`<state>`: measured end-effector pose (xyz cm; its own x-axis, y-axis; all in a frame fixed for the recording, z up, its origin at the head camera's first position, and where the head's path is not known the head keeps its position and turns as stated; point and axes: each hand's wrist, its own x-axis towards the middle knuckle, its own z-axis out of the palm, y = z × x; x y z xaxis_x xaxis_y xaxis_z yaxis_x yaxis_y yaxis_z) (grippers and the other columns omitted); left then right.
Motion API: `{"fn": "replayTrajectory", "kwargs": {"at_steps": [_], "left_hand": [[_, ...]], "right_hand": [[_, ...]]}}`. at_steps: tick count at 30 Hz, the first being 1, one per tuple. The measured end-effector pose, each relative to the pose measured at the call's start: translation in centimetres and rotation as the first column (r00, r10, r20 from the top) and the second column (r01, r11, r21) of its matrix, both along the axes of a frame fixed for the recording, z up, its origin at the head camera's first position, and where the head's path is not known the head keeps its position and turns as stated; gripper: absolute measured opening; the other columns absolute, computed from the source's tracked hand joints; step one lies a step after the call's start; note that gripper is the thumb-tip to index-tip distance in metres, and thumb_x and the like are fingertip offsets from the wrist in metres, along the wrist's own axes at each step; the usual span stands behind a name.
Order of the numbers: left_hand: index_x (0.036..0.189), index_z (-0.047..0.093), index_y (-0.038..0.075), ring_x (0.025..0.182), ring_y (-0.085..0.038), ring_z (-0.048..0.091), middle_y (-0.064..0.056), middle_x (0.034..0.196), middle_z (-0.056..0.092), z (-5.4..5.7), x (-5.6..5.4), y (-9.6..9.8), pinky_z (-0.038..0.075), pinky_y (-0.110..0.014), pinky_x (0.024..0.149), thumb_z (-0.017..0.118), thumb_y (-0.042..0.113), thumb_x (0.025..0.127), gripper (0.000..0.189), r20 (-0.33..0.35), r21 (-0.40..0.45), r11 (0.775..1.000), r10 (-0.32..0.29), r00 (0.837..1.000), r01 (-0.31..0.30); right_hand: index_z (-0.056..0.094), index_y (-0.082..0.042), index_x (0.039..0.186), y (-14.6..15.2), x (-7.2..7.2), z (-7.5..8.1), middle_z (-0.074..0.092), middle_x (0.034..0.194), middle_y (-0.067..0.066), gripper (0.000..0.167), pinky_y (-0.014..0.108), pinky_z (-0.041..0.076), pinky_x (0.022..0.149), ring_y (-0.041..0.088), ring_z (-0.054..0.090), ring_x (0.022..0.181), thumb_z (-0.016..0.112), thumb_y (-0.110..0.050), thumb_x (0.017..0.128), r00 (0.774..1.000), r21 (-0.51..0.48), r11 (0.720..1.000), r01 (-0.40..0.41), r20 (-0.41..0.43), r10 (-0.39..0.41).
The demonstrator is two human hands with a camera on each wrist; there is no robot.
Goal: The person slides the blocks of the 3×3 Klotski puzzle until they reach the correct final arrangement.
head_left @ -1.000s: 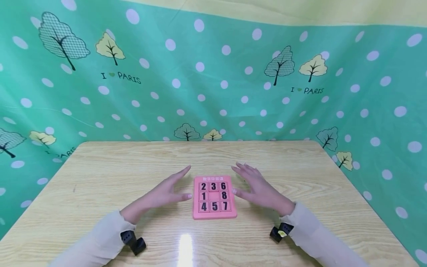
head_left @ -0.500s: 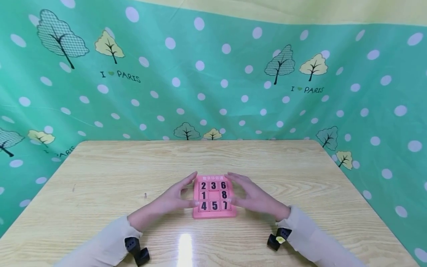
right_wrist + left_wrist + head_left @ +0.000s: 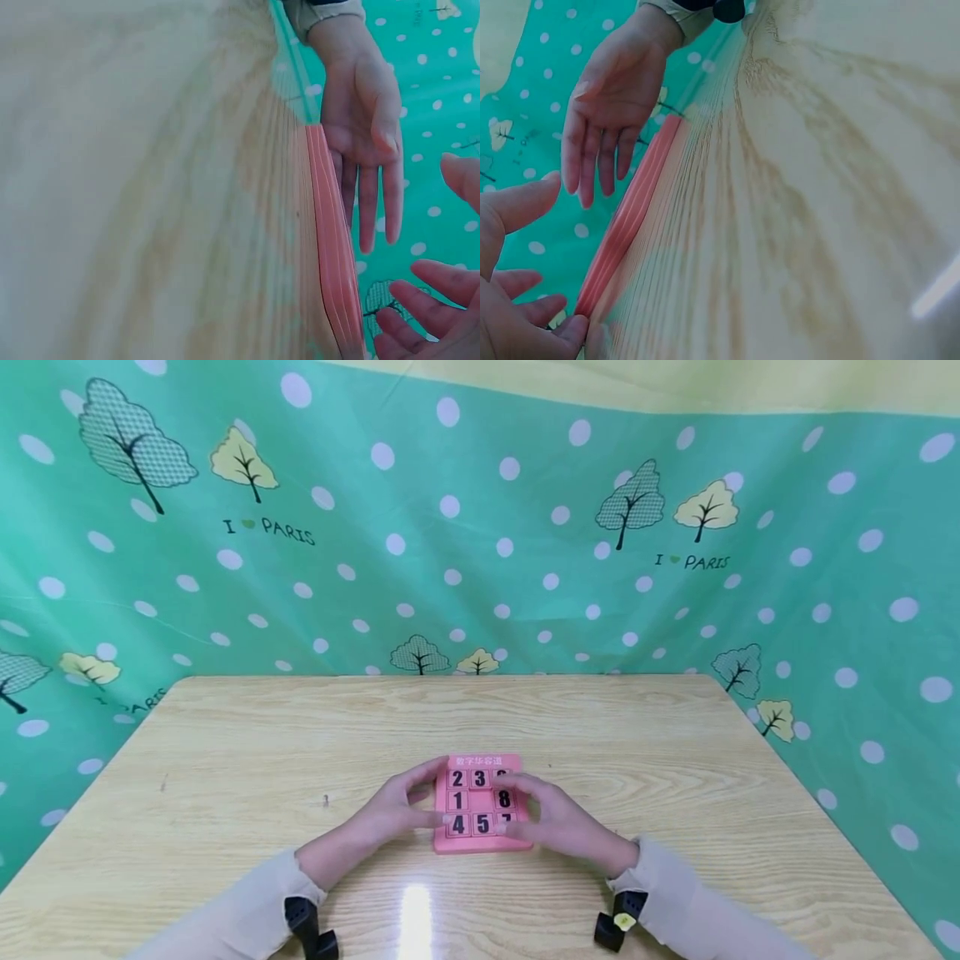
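A pink number slide puzzle lies flat on the table in the head view. Its rows read 2, 3, 6; then 1, a gap, 8; then 4, 5, 7. My left hand is at its left side, thumb beside tile 4; in the left wrist view a lower fingertip is right at the puzzle's near end, while the thumb is raised. My right hand hovers over the right side, fingers loosely bent, partly covering tiles 6 and 7. In the right wrist view these fingers stand apart from the pink edge.
The puzzle sits on a light wood-grain table. Behind and beside it hangs a green dotted curtain with tree prints. Dark wrist cameras are strapped over both pale sleeves, and glare shows near the front.
Both hands have moved inward to the puzzle. The left has come up to its left edge; the right has moved over its right-hand tiles. The number order is unchanged.
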<state>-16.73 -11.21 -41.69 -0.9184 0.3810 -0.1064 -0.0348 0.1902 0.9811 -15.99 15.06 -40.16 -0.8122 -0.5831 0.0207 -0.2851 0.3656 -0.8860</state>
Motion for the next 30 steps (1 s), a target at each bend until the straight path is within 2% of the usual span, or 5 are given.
{"fn": "replayTrajectory", "kwargs": {"at_steps": [4,9,19,24,30], "left_hand": [[0.145,0.036,0.009,0.134,-0.04,0.032,-0.014,0.151,0.031,-0.2,0.1,-0.1,0.026,-0.049,0.112,0.077,0.003,0.07,0.086,0.033,-0.001,1.0,0.02,0.999,-0.02],[0.145,0.036,0.007,0.134,-0.04,0.032,-0.013,0.151,0.032,-0.2,0.2,-0.2,0.025,-0.048,0.112,0.076,0.0,0.069,0.087,0.029,-0.003,1.0,0.022,0.999,-0.022],[0.146,0.033,0.007,0.132,-0.041,0.035,-0.016,0.151,0.031,-0.6,0.3,-0.3,0.03,-0.046,0.11,0.077,0.001,0.067,0.091,0.001,-0.059,0.998,0.017,1.0,-0.017],[0.148,0.03,0.008,0.133,-0.041,0.034,-0.015,0.152,0.028,-0.7,0.3,-0.2,0.032,-0.045,0.109,0.078,0.003,0.069,0.092,-0.004,-0.079,0.997,0.014,1.0,-0.014],[0.148,0.026,0.004,0.134,-0.037,0.034,-0.017,0.152,0.026,-0.8,0.5,-0.1,0.023,-0.046,0.113,0.079,0.007,0.069,0.095,-0.082,-0.127,0.991,-0.044,0.996,0.034]], "right_hand": [[0.049,-0.008,0.135,-0.4,0.1,-0.3,0.048,0.139,0.011,0.059,0.051,0.029,0.11,0.028,0.042,0.13,0.071,-0.022,0.081,0.997,-0.04,0.999,0.02,0.069,-0.017],[0.054,-0.01,0.131,-0.7,0.3,-0.5,0.056,0.129,0.008,0.054,0.041,0.036,0.107,0.024,0.049,0.122,0.072,-0.021,0.082,0.992,-0.072,0.997,0.039,0.119,-0.03],[0.06,-0.004,0.122,-1.2,0.2,-1.1,0.06,0.122,0.012,0.049,0.03,0.047,0.095,0.027,0.055,0.111,0.075,-0.012,0.076,0.989,-0.1,0.989,0.11,0.11,-0.099],[0.063,-0.005,0.118,-1.5,0.3,-1.4,0.061,0.119,0.01,0.047,0.024,0.048,0.09,0.025,0.056,0.107,0.077,-0.013,0.074,0.986,-0.083,0.987,0.139,0.107,-0.129],[0.065,-0.007,0.114,-1.4,0.4,-1.6,0.061,0.117,0.007,0.042,0.024,0.044,0.096,0.023,0.053,0.113,0.077,-0.015,0.075,0.985,-0.071,0.986,0.151,0.098,-0.143]]}}
